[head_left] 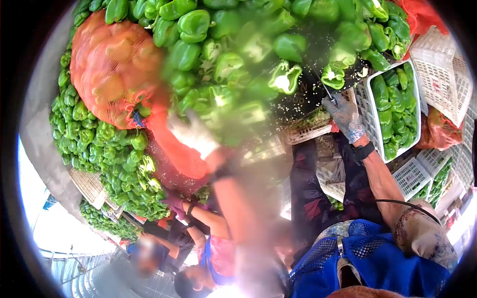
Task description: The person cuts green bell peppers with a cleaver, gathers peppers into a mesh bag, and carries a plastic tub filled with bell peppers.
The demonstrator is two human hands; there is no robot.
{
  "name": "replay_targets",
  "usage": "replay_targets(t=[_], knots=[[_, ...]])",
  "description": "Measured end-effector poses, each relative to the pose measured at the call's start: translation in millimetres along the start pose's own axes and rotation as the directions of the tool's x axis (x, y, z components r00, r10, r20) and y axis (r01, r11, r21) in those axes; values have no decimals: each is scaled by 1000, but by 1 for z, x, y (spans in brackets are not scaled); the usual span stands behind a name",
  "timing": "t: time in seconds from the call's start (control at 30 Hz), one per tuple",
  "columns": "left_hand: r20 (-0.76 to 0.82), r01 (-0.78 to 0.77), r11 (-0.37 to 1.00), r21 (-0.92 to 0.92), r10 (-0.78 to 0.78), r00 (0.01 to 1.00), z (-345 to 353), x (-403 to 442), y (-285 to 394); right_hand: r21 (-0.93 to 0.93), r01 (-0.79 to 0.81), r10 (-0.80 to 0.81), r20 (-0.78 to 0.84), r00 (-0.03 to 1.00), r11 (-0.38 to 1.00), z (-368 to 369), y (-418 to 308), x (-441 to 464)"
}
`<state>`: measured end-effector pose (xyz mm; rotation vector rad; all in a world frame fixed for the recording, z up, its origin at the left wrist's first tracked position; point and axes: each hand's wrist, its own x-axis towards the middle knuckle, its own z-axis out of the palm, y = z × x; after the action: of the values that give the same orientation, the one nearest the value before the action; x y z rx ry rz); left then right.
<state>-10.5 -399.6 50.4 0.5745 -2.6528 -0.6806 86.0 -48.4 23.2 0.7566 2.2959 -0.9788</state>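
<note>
My right hand (344,116), in a grey patterned glove, is closed round a small knife (328,93), its thin blade pointing up toward a cut green pepper (333,77). Left of it lies another cut pepper (285,78) with pale seeds showing. My left hand (194,134), in a pale glove, is blurred; its fingers look apart, and I make out nothing in them. It is beside the red mesh (174,146) of a full net sack (112,64), below the pile of green peppers (194,25).
A white crate (368,99) of peppers stands right of my right hand, with more crates (442,64) beyond. Scattered seeds lie on a dark surface (310,89). At lower left are a co-worker's purple-gloved hands (175,202) near peppers, and another person (164,243).
</note>
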Motion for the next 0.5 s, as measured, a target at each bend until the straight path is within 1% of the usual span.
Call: replay_targets(t=[0.07, 0.13, 0.17, 0.2, 0.23, 0.27, 0.3, 0.33, 0.4, 0.47, 0.5], knots=[[75, -213, 975, 67, 208, 975, 24, 46, 4, -124, 246, -250, -23, 968, 961, 5, 22, 3], [282, -238, 956, 172, 184, 942, 46, 70, 15, 55, 67, -70, 54, 996, 996, 2, 15, -6], [392, -166, 935, 315, 31, 919, 58, 81, 14, 97, 71, -73, 26, 997, 993, 11, 26, -6], [475, -118, 887, 447, -124, 871, 77, 93, 12, 132, 78, -77, -15, 997, 988, 24, 52, 1], [364, -124, 900, 418, -41, 931, 90, 93, -3, 93, 135, -134, -17, 991, 987, 21, 59, 2], [404, -102, 922, 375, -63, 913, 79, 90, 20, 53, 192, -191, -18, 981, 980, 18, 66, 4], [435, -60, 939, 338, -100, 895, 83, 99, 7, 13, 247, -247, -20, 969, 969, 14, 72, 5], [365, -62, 908, 414, -104, 925, 79, 96, 13, -45, 270, -272, -62, 960, 962, 11, 77, 11], [320, -31, 939, 342, -85, 943, 62, 78, 25, 9, 267, -267, 4, 964, 964, -8, 92, 21], [179, 0, 961, 276, -52, 983, 35, 46, 63, -34, 312, -311, 30, 950, 949, -30, 83, 16], [189, 31, 991, 129, -55, 980, 25, 23, 86, -112, 362, -362, 24, 932, 925, -45, 68, 11]])
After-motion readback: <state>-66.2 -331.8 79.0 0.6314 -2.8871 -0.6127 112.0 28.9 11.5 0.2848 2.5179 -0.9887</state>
